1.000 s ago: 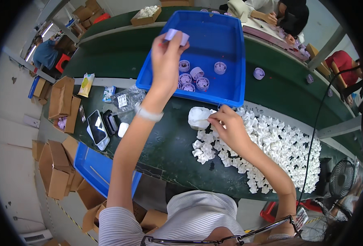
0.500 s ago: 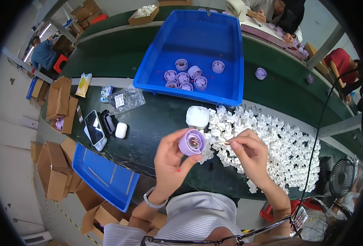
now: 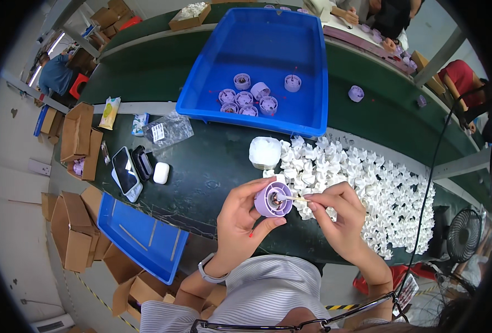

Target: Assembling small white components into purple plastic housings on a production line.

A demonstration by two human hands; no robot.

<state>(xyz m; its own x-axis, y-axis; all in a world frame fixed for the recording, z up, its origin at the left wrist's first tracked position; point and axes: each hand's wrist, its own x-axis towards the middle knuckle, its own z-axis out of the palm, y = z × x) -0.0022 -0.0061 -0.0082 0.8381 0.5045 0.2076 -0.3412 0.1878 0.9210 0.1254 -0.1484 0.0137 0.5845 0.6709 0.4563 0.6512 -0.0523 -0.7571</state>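
Note:
My left hand (image 3: 237,225) is closed around a round purple plastic housing (image 3: 261,204), its open face tilted up and toward the right. Inside the cup, dark and coppery parts show, too small to make out fully. A red-tipped lead (image 3: 251,235) hangs below it against my palm. Between the thumb and fingers of my right hand (image 3: 340,217) is a thin pale cotton swab (image 3: 298,199), its white tip inside the housing's opening. Just beyond my hands stands a small tub with white contents (image 3: 265,151). Many white folded pieces (image 3: 368,188) cover the bench at the right.
A blue tray (image 3: 251,126) holds several purple housings (image 3: 245,98). At left lie a phone (image 3: 126,171), a dark case (image 3: 142,162), a white earbud case (image 3: 161,172) and a plastic bag (image 3: 171,131). A black cable (image 3: 432,166) and fan (image 3: 463,236) are at right. Co-workers sit across the bench.
My right hand has brought the cotton swab's tip into the housing. My left hand has shifted slightly right and down, turning the housing's open face more toward the right hand.

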